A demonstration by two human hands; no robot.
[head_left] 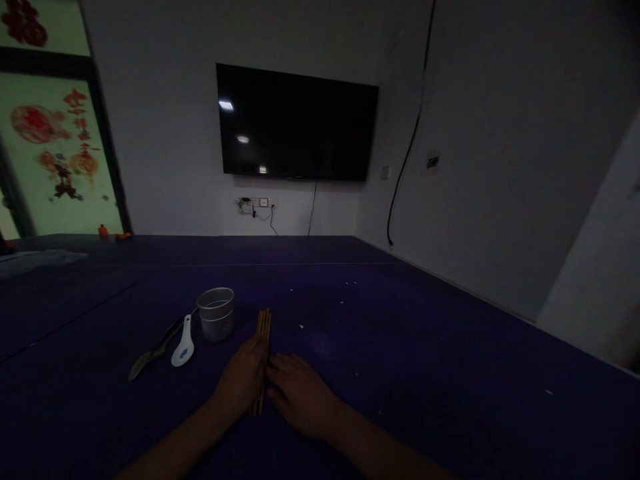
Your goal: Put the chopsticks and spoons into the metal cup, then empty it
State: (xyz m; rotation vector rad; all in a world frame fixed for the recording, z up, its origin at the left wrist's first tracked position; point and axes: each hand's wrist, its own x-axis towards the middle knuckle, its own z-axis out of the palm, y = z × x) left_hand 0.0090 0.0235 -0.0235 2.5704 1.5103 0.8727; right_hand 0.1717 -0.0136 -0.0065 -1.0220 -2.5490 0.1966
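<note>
A bundle of several wooden chopsticks point(264, 323) lies on the dark blue tabletop, pointing away from me. My left hand point(244, 373) is closed around the bundle's middle from the left. Against its right side rests my right hand point(303, 395), fingers stretched out toward the sticks and thumb apart; its fingertips touch or nearly touch the bundle. Left of the chopsticks stands a metal cup point(217, 321), upright. Beside the cup lie a white spoon point(184, 347) with a blue mark in its bowl and a darker metal spoon point(150, 359). The hands hide the middle of the chopsticks.
Small white scraps point(301, 327) dot the blue tabletop point(425, 373). Clear plastic point(40, 261) and small orange objects point(103, 231) sit at the far left. A television point(297, 123) hangs on the wall beyond, and a black cable point(411, 143) runs down to the table's right edge.
</note>
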